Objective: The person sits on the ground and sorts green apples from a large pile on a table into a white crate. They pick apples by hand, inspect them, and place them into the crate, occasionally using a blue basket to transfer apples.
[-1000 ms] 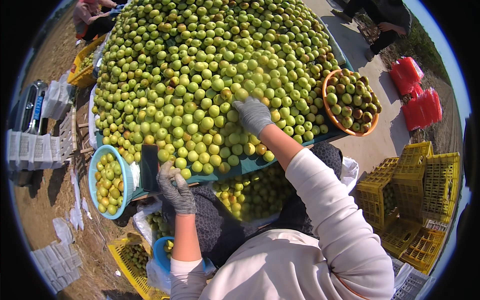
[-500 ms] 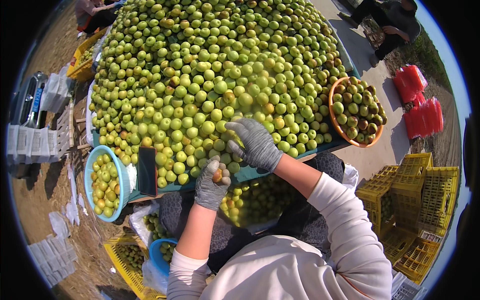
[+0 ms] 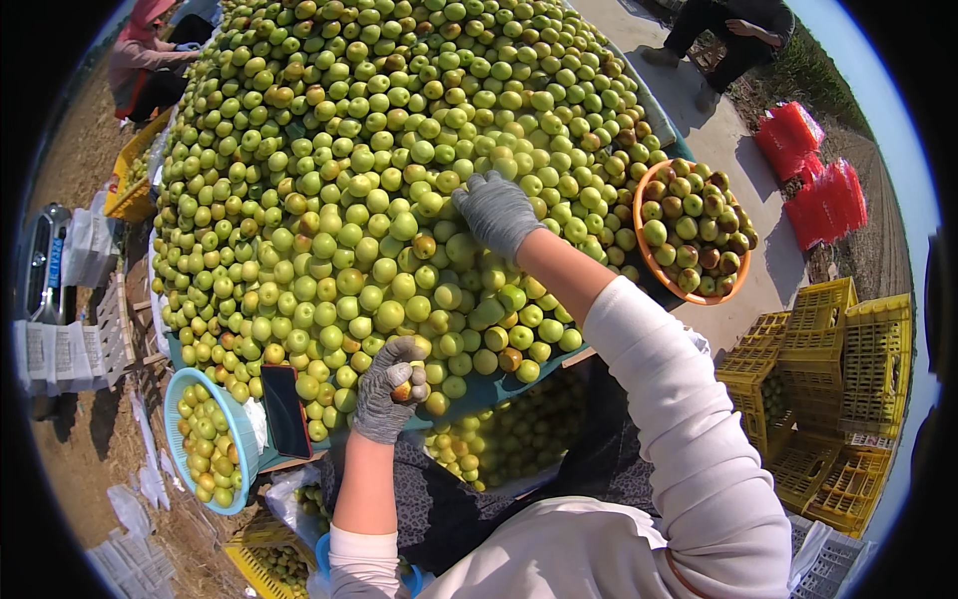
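A large heap of green jujubes [image 3: 329, 200], some with brown patches, covers the table in front of me. My left hand [image 3: 389, 387], in a grey glove, is at the heap's near edge, its fingers curled round a brownish jujube [image 3: 401, 392]. A greener jujube shows by its fingertips. Farther up the heap, my right hand [image 3: 496, 213], also gloved in grey, lies on the fruit with its fingers stretched out and bent down at the tips. Its palm side is hidden. Below the table edge, more jujubes [image 3: 499, 439] lie in a container between my legs.
A blue basket [image 3: 246, 439] of jujubes stands at the left, beside a dark phone [image 3: 286, 409]. At the right sits an orange basket [image 3: 642, 235] of browner jujubes. Yellow crates [image 3: 818, 329] are stacked lower right, near red bundles [image 3: 826, 205]. Two other people are at the far corners.
My right hand has moved farther up the heap, away from my left. My left hand has shifted slightly left and down, still holding a brownish jujube. The whole view has shifted a little.
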Demonstrator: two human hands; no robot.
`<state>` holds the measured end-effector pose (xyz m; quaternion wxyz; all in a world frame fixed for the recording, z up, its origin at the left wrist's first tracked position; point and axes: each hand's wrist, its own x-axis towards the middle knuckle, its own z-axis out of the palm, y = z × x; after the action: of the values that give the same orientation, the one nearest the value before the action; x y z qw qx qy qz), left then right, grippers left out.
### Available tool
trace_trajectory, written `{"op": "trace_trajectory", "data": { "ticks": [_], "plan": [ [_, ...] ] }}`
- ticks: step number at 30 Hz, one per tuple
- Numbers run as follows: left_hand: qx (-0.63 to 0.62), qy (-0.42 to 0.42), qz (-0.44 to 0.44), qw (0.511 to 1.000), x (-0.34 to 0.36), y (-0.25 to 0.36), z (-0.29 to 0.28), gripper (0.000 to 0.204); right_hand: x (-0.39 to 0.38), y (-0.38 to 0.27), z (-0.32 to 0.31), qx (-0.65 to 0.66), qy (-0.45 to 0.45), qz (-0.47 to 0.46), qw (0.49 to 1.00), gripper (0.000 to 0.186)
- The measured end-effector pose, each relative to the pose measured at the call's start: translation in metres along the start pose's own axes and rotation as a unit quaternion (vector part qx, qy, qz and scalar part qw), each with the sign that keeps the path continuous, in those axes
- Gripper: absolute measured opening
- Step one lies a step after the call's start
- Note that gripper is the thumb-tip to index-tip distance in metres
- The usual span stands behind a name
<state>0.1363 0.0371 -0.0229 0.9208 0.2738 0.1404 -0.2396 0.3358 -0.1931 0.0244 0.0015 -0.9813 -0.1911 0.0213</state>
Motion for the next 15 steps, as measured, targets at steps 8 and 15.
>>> {"op": "trace_trajectory", "data": {
  "ticks": [8, 15],
  "plan": [
    [0.051, -0.081, -0.036, 0.995, 0.038, 0.005, 0.026, 0.060, -0.079, -0.056, -0.019, 0.351, 0.033, -0.060, 0.934, 0.030],
    [-0.028, 0.021, 0.019, 0.999, 0.038, 0.011, 0.020, 0.048, -0.074, -0.081, -0.007, 0.368, 0.149, -0.115, 0.911, 0.034]
  ]
}}
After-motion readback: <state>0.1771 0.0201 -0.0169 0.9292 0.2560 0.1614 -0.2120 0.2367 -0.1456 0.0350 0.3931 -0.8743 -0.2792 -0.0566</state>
